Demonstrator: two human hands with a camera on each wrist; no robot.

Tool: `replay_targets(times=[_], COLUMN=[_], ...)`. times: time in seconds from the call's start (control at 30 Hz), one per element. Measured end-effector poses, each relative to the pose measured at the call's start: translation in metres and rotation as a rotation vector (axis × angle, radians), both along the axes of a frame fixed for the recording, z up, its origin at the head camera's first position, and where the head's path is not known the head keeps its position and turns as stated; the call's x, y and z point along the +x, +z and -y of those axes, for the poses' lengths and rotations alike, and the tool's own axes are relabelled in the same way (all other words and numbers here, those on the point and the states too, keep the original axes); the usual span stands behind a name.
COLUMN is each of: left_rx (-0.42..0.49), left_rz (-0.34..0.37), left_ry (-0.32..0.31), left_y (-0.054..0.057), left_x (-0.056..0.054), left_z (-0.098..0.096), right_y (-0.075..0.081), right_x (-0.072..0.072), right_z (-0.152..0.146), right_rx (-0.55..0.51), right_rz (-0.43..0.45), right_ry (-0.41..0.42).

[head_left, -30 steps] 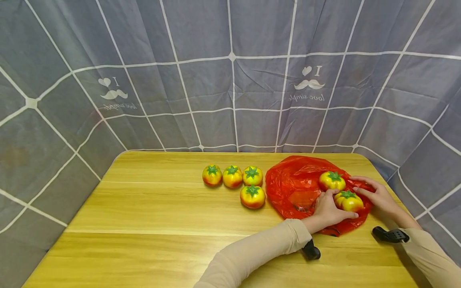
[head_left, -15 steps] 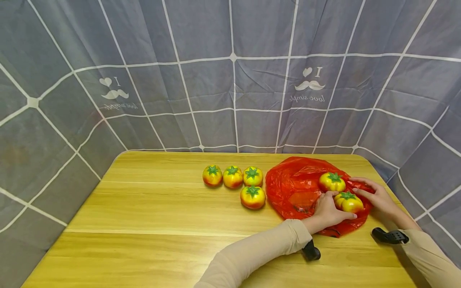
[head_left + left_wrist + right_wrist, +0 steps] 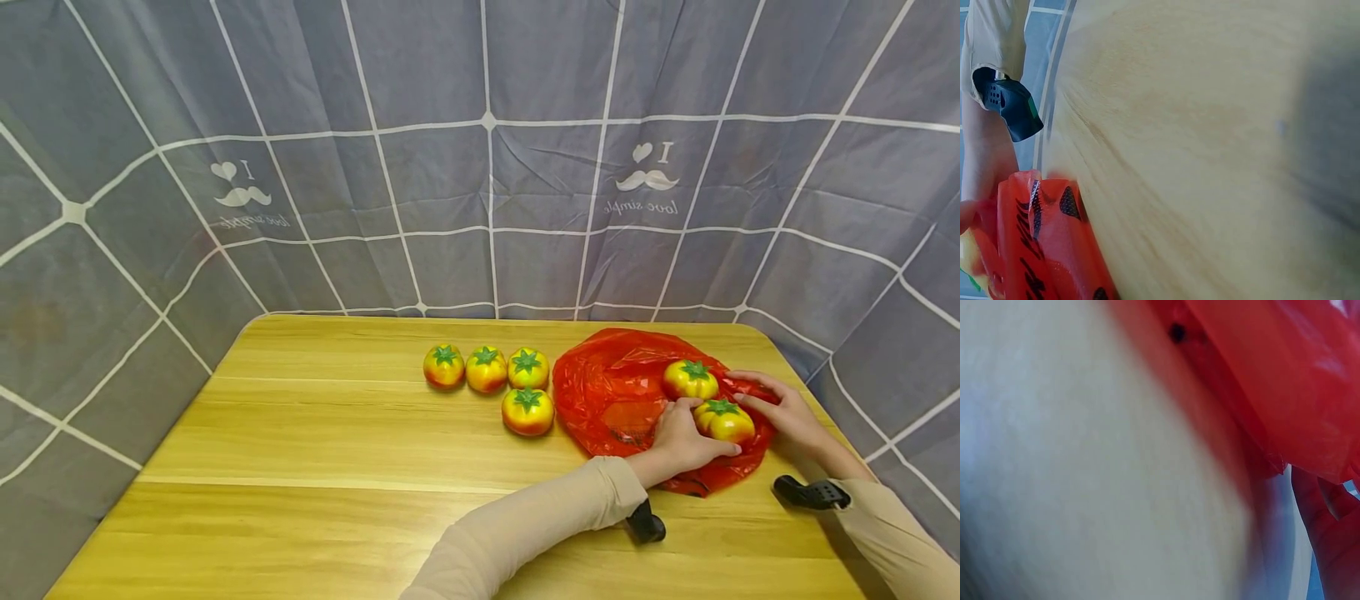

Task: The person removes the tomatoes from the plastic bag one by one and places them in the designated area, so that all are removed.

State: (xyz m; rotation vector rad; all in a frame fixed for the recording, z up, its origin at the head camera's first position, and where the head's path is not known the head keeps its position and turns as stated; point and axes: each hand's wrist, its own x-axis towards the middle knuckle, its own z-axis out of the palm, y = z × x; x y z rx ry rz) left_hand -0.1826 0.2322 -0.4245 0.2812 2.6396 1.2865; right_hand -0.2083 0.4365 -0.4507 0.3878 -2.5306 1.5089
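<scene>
A red plastic bag (image 3: 600, 379) lies spread at the table's right side, with two yellow-red tomatoes on it. My left hand (image 3: 681, 439) curves round the front tomato (image 3: 729, 425), its thumb on the near side and fingers at the left. Just behind sits the other tomato (image 3: 681, 382). From the right, my right hand (image 3: 798, 421) reaches over the bag's right edge, index finger and thumb apart beside the tomatoes; I cannot tell whether it pinches the plastic. In the left wrist view the bag (image 3: 1054, 244) shows black print. The bag (image 3: 1297, 375) partly covers fingers in the right wrist view.
Left of the bag, three tomatoes stand in a row, the left one (image 3: 444, 367) farthest off, and another tomato (image 3: 527, 412) sits in front of the row's right end. A grey checked curtain (image 3: 420, 183) surrounds the wooden table (image 3: 315, 467) at the back and sides.
Hands, bag and tomatoes hold almost the same places. Only a slight shift of the head view shows.
</scene>
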Motion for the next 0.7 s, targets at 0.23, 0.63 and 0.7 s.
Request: replay_targets(times=[0.23, 0.63, 0.7], left_rx=[-0.007, 0.108, 0.136], left_rz=[-0.014, -0.015, -0.010], left_ry=[-0.007, -0.045, -0.040], left_y=[0.004, 0.008, 0.008], left_x=[0.001, 0.004, 0.006], left_z=[0.004, 0.022, 0.025], right_y=[-0.002, 0.001, 0.001], right_x=[-0.001, 0.001, 0.001], right_z=[0.000, 0.000, 0.000], right_rx=[0.009, -0.012, -0.008], right_rz=[-0.010, 0.012, 0.007], right_ry=[0.005, 0.010, 0.013])
